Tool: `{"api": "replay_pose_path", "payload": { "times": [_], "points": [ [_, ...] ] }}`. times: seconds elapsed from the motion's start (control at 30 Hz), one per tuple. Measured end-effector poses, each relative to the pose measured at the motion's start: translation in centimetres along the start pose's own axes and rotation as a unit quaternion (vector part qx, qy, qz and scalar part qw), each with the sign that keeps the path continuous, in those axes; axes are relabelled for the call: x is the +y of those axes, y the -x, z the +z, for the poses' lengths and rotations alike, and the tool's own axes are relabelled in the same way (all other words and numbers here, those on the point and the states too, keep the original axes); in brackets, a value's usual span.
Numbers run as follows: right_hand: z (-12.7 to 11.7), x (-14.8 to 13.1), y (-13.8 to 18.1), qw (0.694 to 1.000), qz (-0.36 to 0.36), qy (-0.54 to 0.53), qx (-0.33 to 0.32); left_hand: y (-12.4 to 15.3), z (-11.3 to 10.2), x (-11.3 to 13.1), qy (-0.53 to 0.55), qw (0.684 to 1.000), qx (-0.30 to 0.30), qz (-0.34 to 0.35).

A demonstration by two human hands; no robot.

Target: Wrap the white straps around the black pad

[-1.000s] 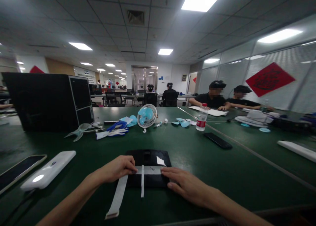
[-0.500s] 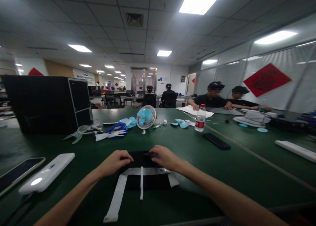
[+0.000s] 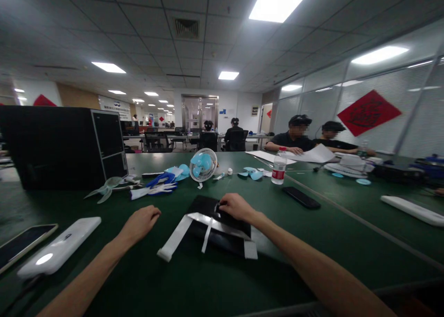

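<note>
A flat black pad (image 3: 225, 236) with white straps (image 3: 175, 237) lies on the green table (image 3: 312, 243) in front of me, turned askew. My right hand (image 3: 236, 207) rests on its far edge with fingers curled on it, pinching the edge. My left hand (image 3: 140, 223) lies on the table left of the pad, off it, fingers loosely curled and holding nothing.
A white power bank (image 3: 58, 252) and a phone (image 3: 24, 243) lie at the left. A black computer case (image 3: 62, 146), gloves (image 3: 152, 187), a small fan (image 3: 203, 164), a water bottle (image 3: 278, 167) and another phone (image 3: 301, 198) stand farther off. People sit at the far right.
My left hand has let go of the pad and moved left. My right hand moved from the near edge to the far edge, and the pad has swung askew.
</note>
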State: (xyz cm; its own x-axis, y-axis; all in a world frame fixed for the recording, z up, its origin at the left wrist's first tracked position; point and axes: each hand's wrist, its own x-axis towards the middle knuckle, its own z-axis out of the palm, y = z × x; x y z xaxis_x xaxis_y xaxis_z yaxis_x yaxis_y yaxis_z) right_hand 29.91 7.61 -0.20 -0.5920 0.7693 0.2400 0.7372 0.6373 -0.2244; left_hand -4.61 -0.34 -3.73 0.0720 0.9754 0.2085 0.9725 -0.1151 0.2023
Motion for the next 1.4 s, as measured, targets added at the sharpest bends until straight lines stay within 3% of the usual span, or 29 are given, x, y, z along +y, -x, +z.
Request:
{"api": "replay_pose_path", "payload": {
  "times": [0.13, 0.27, 0.37, 0.5, 0.8, 0.97, 1.17, 1.4],
  "points": [
    [-2.8, 7.4, 1.4, 0.989, 0.135, 0.030, 0.044, 0.0, 0.4, 0.0, 0.022, 1.000, -0.013, 0.001],
    [-5.2, 14.3, 4.1, 0.957, 0.273, 0.083, 0.059, -0.3, 0.9, -0.2, 0.041, 0.999, -0.021, 0.002],
    [-6.1, 17.7, 6.1, 0.939, 0.328, 0.086, 0.060, -0.3, 1.0, -0.1, 0.039, 0.999, -0.034, 0.003],
    [-6.0, 20.1, 7.5, 0.921, 0.378, 0.079, 0.053, 0.0, 0.7, 0.1, 0.032, 0.999, -0.044, 0.000],
    [-5.6, 20.6, 7.8, 0.915, 0.389, 0.096, 0.054, -0.4, 1.1, -0.5, 0.024, 0.999, -0.044, -0.010],
    [-6.1, 19.5, 10.4, 0.891, 0.438, 0.101, 0.061, -0.3, 1.0, -0.2, 0.020, 0.999, -0.044, -0.007],
    [-5.1, 17.4, 14.7, 0.886, 0.455, -0.080, 0.047, -0.3, 1.0, 0.4, 0.021, 0.998, -0.056, -0.004],
    [-4.0, 15.6, 14.9, 0.876, 0.444, -0.175, 0.075, -0.3, 1.1, 0.5, 0.027, 0.998, -0.063, -0.009]
  ]
}}
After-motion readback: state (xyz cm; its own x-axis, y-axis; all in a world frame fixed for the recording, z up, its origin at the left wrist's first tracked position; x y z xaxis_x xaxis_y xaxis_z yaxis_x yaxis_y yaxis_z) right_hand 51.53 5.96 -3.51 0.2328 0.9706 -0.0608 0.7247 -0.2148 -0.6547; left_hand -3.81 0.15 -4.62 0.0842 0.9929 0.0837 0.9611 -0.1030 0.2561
